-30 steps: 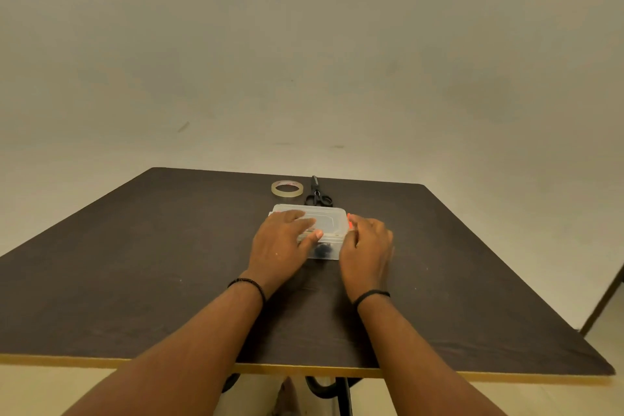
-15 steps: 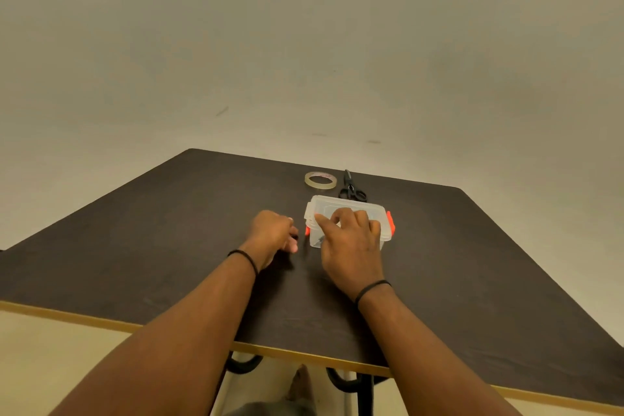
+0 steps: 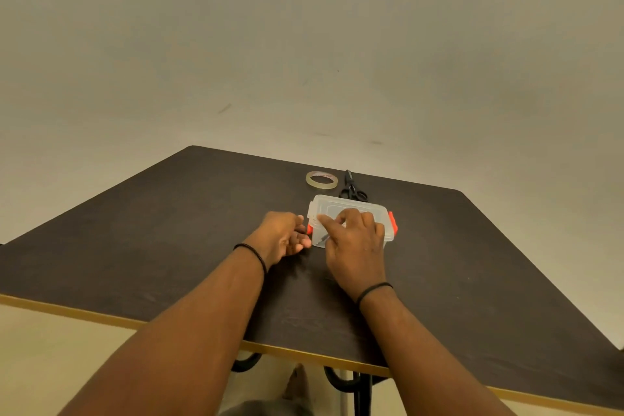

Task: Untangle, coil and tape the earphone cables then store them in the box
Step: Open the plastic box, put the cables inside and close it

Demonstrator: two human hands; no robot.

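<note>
A small clear plastic box [image 3: 329,204] with its lid on and orange latches [image 3: 392,222] stands on the dark table [image 3: 169,219]. My right hand [image 3: 354,240] lies on top of the lid, fingers spread over it. My left hand [image 3: 283,235] is at the box's left end, its fingertips at the left orange latch. Inside the box only a short bit of cable [image 3: 323,239] shows through the front wall; the rest is hidden by my right hand.
A roll of clear tape [image 3: 321,179] and black scissors [image 3: 352,186] lie just behind the box near the table's far edge. The table's near edge has a yellow trim [image 3: 101,316]. A plain wall rises behind the table.
My left hand left the lid and went to the box's left end. My right hand shifted from the right end onto the lid. The camera view swung left.
</note>
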